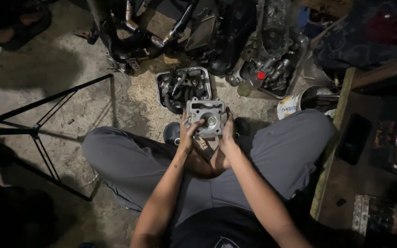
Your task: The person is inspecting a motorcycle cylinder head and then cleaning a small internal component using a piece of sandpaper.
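Note:
A grey metal engine cylinder block [207, 115], square with a round bore, is held up in front of me between both hands. My left hand [189, 134] grips its left side, with the thumb near the bore. Its right edge is clasped by my right hand [226, 133]. I sit on the concrete floor with my knees apart in grey trousers [281, 151], and the block is above the gap between them.
A metal tray [162, 81] with dark engine parts lies just beyond the block. Further back are motorcycle frame pieces [138, 32] and an engine casing [272, 59]. A paint can [295, 103] stands right, a black tripod [37, 133] left, a wooden bench [345, 183] at right.

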